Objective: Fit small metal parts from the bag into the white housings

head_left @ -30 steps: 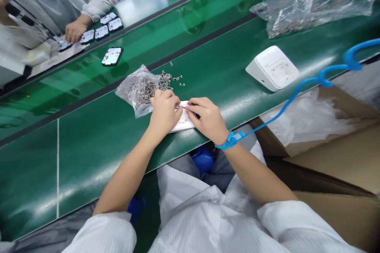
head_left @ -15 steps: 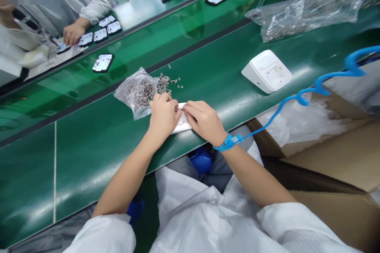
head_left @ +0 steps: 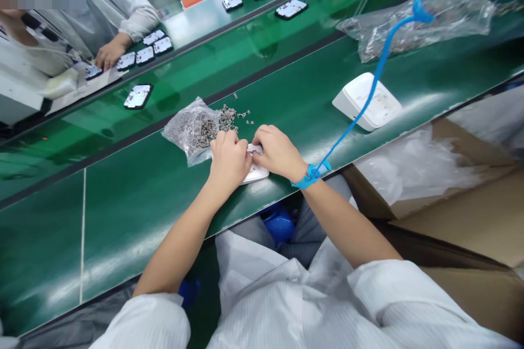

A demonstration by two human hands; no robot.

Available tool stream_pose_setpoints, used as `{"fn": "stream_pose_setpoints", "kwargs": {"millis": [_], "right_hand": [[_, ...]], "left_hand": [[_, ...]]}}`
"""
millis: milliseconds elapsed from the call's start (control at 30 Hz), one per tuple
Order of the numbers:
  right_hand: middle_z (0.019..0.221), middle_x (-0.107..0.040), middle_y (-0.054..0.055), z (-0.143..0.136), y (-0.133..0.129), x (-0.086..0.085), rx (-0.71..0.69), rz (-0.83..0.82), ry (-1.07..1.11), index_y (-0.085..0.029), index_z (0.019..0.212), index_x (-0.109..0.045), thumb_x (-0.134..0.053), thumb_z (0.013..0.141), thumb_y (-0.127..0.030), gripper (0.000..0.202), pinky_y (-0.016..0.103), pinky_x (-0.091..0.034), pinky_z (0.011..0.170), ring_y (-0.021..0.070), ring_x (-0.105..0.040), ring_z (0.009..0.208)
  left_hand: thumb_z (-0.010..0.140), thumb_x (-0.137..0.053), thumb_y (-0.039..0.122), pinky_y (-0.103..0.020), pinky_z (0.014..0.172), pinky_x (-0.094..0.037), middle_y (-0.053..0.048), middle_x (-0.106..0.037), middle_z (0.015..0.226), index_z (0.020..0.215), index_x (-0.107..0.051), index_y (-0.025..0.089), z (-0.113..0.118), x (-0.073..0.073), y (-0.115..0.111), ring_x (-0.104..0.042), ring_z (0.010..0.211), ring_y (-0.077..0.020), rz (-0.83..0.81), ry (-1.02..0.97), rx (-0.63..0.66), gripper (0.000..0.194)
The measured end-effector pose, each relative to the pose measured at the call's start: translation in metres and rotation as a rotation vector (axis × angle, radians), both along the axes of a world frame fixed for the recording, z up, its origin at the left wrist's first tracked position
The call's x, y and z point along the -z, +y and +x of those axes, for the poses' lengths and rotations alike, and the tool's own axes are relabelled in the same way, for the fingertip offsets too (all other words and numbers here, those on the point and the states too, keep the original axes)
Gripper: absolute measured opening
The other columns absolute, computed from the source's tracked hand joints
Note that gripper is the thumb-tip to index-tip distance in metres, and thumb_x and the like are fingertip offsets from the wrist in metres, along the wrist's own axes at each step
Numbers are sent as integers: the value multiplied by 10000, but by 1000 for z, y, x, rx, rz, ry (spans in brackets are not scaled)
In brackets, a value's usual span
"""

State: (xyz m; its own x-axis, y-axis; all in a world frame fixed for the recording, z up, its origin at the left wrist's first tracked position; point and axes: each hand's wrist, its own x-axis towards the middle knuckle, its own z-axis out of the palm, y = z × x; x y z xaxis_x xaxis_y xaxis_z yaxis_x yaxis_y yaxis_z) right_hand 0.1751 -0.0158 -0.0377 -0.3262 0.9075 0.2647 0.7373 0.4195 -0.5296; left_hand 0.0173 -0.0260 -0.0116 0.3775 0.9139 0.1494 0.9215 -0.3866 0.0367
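A white plastic housing (head_left: 257, 173) lies on the green work surface, close to its front edge and partly covered by my hands. My left hand (head_left: 230, 158) is closed at the housing's left side, its fingertips pressed together over the top. From the right, my right hand (head_left: 278, 151) pinches at the upper part of the housing; whatever is between those fingertips is too small to make out. Just beyond my left hand lies an open clear plastic bag (head_left: 192, 128) of small metal parts, with a loose pile of metal parts (head_left: 227, 117) spilled beside it.
A second white housing (head_left: 364, 101) stands to the right. Behind it lies a large clear bag (head_left: 421, 24) of metal parts. A blue coiled cord (head_left: 379, 73) runs from my right wristband. Across the moving strip, a co-worker's hand (head_left: 112, 53) rests by several circuit-board units. A cardboard box (head_left: 450, 218) sits right.
My right hand has shifted slightly up and left over the housing, and the blue cord has swung upward across the second housing. A circuit-board unit on the far strip has moved left.
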Motion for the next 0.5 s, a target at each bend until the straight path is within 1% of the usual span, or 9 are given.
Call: {"fn": "stream_pose_setpoints", "kwargs": {"millis": [133, 233, 367, 500], "right_hand": [[959, -609, 119, 1, -2, 14, 11, 47, 96, -188, 847, -562, -560, 747, -136, 113, 414, -454, 880, 285, -538, 959], [999, -620, 124, 1, -5, 22, 20, 58, 171, -178, 895, -577, -574, 761, -167, 134, 411, -453, 899, 287, -541, 995], [1054, -648, 125, 1, -9, 23, 32, 63, 171, -171, 935, -606, -587, 798, -192, 140, 424, -430, 930, 293, -534, 1052], [1106, -677, 109, 1, -12, 22, 35, 71, 154, -186, 957, -633, -635, 842, -260, 137, 440, -401, 912, 304, -517, 1103]], "left_hand": [[871, -629, 237, -465, 847, -385, -122, -610, 1036, 925, -716, 178, -6, -11, 1, -518, 1087, -322, -104, 6, 26, 118], [852, -617, 185, -468, 862, -382, -111, -625, 1047, 974, -718, 199, -8, -15, 3, -518, 1101, -327, -140, 17, 7, 159], [833, -594, 124, -463, 872, -380, -114, -634, 1052, 957, -701, 201, -7, -15, 6, -517, 1121, -332, -146, 3, -55, 181], [806, -616, 129, -464, 892, -387, -112, -627, 1044, 947, -695, 193, -11, -19, 7, -520, 1132, -334, -211, -46, -58, 174]]}}
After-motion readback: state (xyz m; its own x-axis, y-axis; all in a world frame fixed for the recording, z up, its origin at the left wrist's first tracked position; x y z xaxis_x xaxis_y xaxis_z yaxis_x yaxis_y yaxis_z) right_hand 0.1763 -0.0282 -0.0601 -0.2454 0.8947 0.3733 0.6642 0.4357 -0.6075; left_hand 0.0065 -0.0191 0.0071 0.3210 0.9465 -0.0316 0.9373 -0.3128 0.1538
